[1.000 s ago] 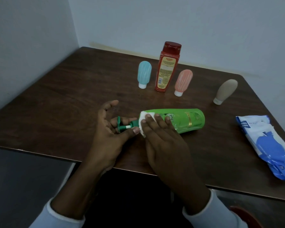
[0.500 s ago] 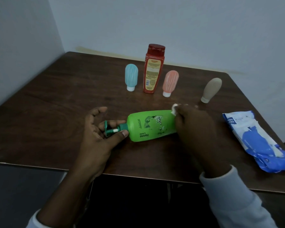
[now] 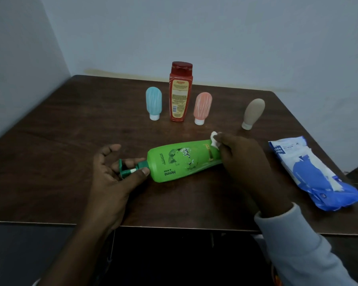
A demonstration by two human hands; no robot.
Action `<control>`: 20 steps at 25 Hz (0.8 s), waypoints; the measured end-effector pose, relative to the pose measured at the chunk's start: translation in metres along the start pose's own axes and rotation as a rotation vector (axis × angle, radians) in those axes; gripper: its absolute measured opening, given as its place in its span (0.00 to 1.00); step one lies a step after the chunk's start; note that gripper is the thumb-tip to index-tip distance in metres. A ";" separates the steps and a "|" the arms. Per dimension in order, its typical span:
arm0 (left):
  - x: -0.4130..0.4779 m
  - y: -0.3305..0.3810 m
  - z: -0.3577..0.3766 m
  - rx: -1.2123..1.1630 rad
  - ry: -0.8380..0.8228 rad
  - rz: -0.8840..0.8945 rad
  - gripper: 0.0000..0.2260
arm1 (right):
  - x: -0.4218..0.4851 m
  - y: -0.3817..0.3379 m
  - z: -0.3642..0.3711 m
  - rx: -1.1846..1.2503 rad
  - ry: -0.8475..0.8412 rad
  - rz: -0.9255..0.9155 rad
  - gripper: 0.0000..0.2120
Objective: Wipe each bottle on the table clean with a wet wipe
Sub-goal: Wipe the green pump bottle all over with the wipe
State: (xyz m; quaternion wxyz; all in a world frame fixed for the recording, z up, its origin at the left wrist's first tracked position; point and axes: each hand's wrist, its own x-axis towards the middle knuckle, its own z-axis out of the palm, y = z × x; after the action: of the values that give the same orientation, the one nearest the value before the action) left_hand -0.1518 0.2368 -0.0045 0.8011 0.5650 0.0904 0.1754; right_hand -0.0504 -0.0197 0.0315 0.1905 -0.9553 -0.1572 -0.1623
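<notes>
The green pump bottle [image 3: 184, 161] lay on its side near the table's [image 3: 70, 124] front edge. The left hand [image 3: 114, 174] pinched its pump neck; the right hand [image 3: 242, 155] pressed a wet wipe [image 3: 214, 140], gripped in curled fingers, on its base.

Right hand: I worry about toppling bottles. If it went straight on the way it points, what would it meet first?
Probably the pink bottle. The right hand, holding the wet wipe on the green bottle, points away and leftward. Only bare table seems between, though depth is unclear.
</notes>
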 end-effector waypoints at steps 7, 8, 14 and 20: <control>-0.001 0.001 0.004 -0.060 0.021 -0.011 0.32 | -0.030 0.023 0.001 0.065 0.068 -0.036 0.18; -0.001 0.001 0.004 -0.053 0.017 -0.008 0.31 | -0.031 0.024 0.000 0.066 0.079 -0.032 0.17; -0.004 0.004 0.002 0.034 -0.040 0.002 0.35 | -0.006 0.018 -0.005 0.023 0.047 -0.060 0.15; -0.002 0.000 0.004 0.058 -0.003 0.021 0.31 | 0.002 0.023 -0.005 0.043 -0.001 -0.085 0.15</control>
State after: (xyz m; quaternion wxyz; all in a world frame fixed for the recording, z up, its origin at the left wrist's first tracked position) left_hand -0.1524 0.2329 -0.0033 0.7827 0.5892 0.0880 0.1803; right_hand -0.0412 -0.0413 0.0290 0.2037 -0.9436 -0.2011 -0.1664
